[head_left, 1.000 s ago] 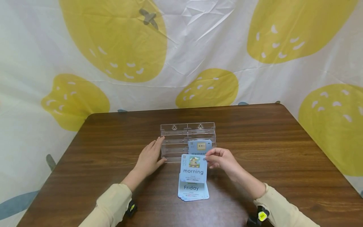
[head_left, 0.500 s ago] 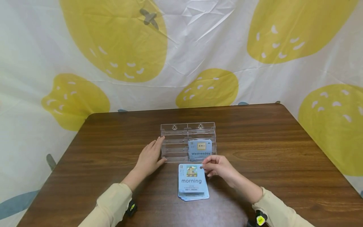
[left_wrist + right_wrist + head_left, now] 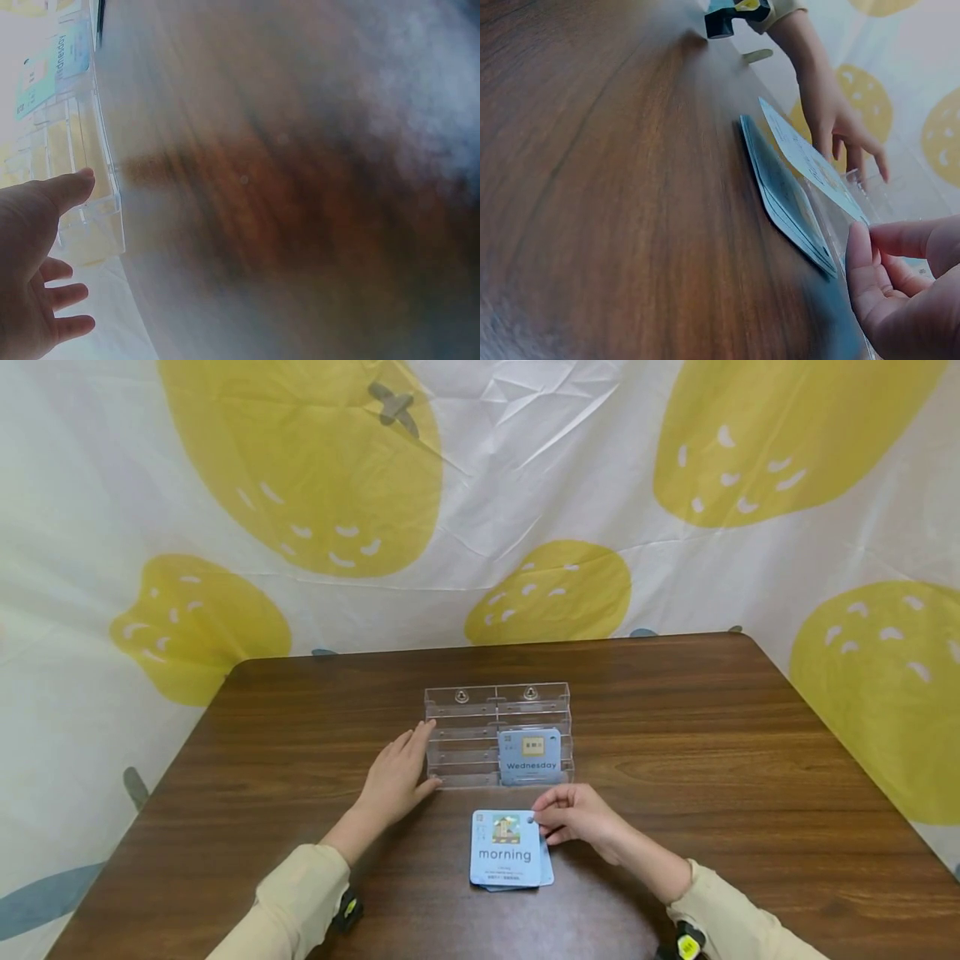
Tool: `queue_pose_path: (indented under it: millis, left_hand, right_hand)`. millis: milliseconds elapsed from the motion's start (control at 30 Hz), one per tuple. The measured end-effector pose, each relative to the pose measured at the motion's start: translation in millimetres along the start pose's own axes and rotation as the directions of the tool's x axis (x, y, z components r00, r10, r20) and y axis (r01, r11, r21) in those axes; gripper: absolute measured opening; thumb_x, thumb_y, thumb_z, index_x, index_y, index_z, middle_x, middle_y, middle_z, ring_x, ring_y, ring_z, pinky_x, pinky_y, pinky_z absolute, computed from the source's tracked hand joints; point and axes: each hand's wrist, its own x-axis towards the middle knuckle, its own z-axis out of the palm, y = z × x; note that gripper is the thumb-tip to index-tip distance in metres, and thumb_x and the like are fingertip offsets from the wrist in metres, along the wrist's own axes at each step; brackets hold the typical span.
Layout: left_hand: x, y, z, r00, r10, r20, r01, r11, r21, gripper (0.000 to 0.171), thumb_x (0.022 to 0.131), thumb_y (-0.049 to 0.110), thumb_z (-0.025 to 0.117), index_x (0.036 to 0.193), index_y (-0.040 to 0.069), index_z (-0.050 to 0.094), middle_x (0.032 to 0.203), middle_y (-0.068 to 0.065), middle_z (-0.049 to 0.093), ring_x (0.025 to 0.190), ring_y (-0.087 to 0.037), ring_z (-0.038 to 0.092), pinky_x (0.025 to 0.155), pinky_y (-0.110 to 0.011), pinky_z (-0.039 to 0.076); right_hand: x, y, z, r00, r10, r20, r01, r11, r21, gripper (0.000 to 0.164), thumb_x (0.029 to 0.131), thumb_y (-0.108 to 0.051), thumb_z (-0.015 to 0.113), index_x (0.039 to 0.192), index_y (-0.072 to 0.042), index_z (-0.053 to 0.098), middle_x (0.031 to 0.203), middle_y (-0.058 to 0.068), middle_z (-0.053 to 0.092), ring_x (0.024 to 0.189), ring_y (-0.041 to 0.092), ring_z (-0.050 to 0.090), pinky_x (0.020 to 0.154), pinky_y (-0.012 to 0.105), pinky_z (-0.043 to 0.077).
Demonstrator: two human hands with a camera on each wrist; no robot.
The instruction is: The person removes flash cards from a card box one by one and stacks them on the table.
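Worktop (image 3: 300, 735): carries the clear rack (image 3: 463, 745); sliding seems best avoided;
Left hand (image 3: 397, 775): fingers straight at the rack's left edge; light bracing should do;
Right hand (image 3: 577, 818): in front of the rack; fingers pinch the morning card (image 3: 504, 853) at 1 corner; gently, lest it bend;
Card stack (image 3: 787, 201): in front of the rack; better left unnudged;
Morning card: in front of the rack, just over the stack; best kept level.

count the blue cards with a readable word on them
2: the morning card, pinched by the right hand over the card stack, and the Wednesday card in the right column of the clear rack. Any words on the stacked cards are hidden or unreadable.
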Motion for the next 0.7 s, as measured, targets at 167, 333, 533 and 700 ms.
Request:
queue_pose_path:
  millis: [167,333,533,700]
  left_hand:
    - [0.4,0.3,-0.2,1.000,-0.001,-0.004,0.001,1.000,0.004,0.084,0.076,0.029,0.073,0.140,0.003,0.025,0.136,-0.020,0.041,0.120,-0.037,0.043,0.097,-0.050,0.037]
    - [0.6,0.0,1.0,1.000,0.000,-0.005,0.000,1.000,0.007,0.085,0.075,0.028,0.074,0.141,0.003,0.025,0.136,-0.019,0.042,0.120,-0.036,0.043,0.097,-0.050,0.037]
    - [0.4,-0.2,1.4,1.000,0.008,-0.008,-0.008,1.000,0.011,0.085,0.075,0.028,0.074,0.140,0.003,0.025,0.135,-0.020,0.042,0.120,-0.037,0.043,0.096,-0.050,0.038]
    - [0.5,-0.4,0.9,1.000,0.013,-0.017,-0.013,1.000,0.011,0.085,0.075,0.028,0.074,0.140,0.003,0.026,0.135,-0.020,0.043,0.119,-0.037,0.044,0.096,-0.049,0.038]
  right_hand:
    - [1.6,3.0,-0.4,1.000,0.002,0.000,-0.002,1.000,-0.003,0.017,0.083,0.001,0.054,0.095,0.013,0.054,0.072,0.004,0.059,0.066,0.012,0.057,0.058,0.022,0.052]
    - [3.0,5.4,-0.6,1.000,-0.008,-0.013,0.007,1.000,-0.021,0.018,0.083,0.001,0.054,0.095,0.014,0.054,0.071,0.004,0.059,0.065,0.012,0.058,0.059,0.024,0.053]
    - [-0.1,3.6,-2.7,0.998,-0.043,-0.040,0.036,0.987,-0.159,0.016,0.081,0.001,0.058,0.092,0.013,0.057,0.070,0.006,0.060,0.061,0.012,0.058,0.057,0.029,0.055]
    - [-4.7,-2.3,-8.1,0.996,-0.080,-0.049,0.066,0.967,-0.247,0.016,0.080,0.000,0.059,0.091,0.012,0.059,0.071,0.008,0.060,0.062,0.014,0.058,0.056,0.033,0.055]
